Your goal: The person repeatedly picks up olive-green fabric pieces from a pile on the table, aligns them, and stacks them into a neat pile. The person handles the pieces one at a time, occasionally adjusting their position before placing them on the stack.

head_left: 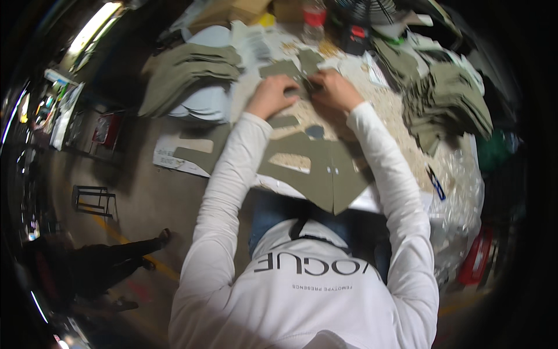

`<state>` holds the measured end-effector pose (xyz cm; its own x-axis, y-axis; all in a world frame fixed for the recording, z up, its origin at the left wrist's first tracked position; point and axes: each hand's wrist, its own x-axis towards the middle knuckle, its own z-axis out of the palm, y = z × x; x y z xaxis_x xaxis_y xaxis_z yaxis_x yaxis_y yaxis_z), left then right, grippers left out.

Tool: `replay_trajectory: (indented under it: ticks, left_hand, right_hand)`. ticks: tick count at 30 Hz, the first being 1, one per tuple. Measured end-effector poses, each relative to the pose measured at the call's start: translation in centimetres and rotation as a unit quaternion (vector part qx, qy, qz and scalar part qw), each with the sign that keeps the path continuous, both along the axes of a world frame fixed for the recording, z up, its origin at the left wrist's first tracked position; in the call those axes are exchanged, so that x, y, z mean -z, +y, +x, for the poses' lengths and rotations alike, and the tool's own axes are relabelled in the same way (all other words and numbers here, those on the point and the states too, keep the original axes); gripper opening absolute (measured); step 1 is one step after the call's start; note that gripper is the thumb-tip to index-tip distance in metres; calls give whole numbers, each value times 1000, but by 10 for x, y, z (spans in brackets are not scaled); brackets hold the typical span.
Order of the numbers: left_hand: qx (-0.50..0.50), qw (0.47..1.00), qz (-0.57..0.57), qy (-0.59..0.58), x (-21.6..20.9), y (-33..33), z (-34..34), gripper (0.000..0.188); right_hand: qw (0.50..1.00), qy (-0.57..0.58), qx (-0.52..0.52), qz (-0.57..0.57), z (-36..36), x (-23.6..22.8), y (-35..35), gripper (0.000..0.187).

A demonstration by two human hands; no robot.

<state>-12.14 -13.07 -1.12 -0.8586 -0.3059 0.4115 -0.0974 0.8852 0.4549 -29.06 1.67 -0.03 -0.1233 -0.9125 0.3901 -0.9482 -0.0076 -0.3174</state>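
Over the far middle of the table my left hand (273, 96) is curled, thumb and fingers bent toward each other. What sits between its fingertips is too blurred to name. Facing it, my right hand (336, 90) pinches a small olive fabric piece (311, 60), partly hidden by the fingers. Another olive piece (278, 69) lies just beyond my left hand. Nearer me, a large olive cut panel (317, 174) with cut-outs lies flat, its pointed end hanging past the table's front edge. A small dark grey piece (315, 132) rests at its upper edge.
Stacked olive pieces (195, 67) sit at the left over white sheets (203, 104); another stack (450, 102) is at the right. Blue-handled snips (436, 185) lie by clear plastic wrap (462, 192). A bottle (314, 22) stands at the back. A stool (94, 200) is on the floor.
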Motion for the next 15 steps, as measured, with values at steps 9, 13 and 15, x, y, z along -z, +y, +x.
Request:
replay_trajectory:
  ticks: [9, 13, 15]
  left_hand:
    - [23, 995, 70, 70, 20, -9, 3, 16]
    - [-6, 993, 101, 61, 20, -5, 2, 15]
    - [-6, 992, 112, 58, 20, -3, 3, 14]
  right_hand:
    - [985, -137, 14, -104, -7, 37, -9, 19]
    - [989, -104, 2, -103, -7, 41, -9, 23]
    - [989, -104, -12, -105, -6, 41, -9, 26]
